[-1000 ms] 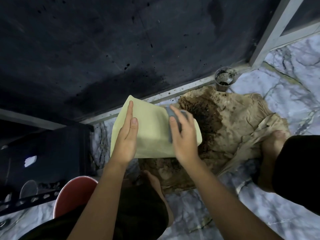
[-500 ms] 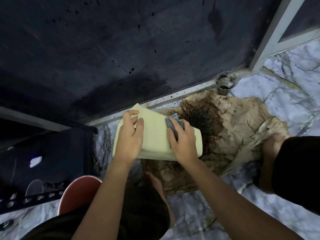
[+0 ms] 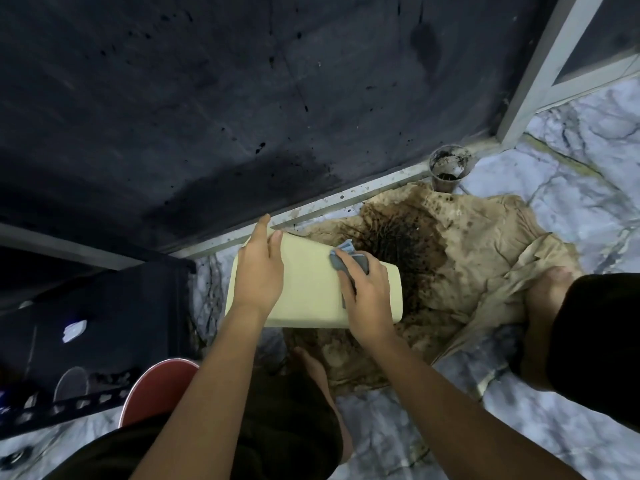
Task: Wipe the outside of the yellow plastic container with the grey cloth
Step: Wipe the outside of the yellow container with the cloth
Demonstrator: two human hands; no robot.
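The pale yellow plastic container point(image 3: 308, 289) is held tipped over above the floor, one broad side facing up. My left hand point(image 3: 258, 271) lies on its left part, fingers reaching over the far edge and thumb on the top face. My right hand point(image 3: 363, 292) presses the crumpled grey cloth point(image 3: 346, 259) against the right part of that face, near the far edge. Most of the cloth is hidden under my fingers.
A stained, soil-spattered brown cloth point(image 3: 467, 258) covers the marble floor point(image 3: 571, 168) under the container. A dirty plastic cup point(image 3: 449, 169) stands by the dark wall point(image 3: 242, 98). A red stool point(image 3: 152, 389) and a dark shelf point(image 3: 86, 323) are at left. My feet point(image 3: 547, 282) rest on the floor.
The container has tilted flatter and lower. My left hand moved from the near face up to grip the far edge. My right hand slid the cloth rightward along the top face.
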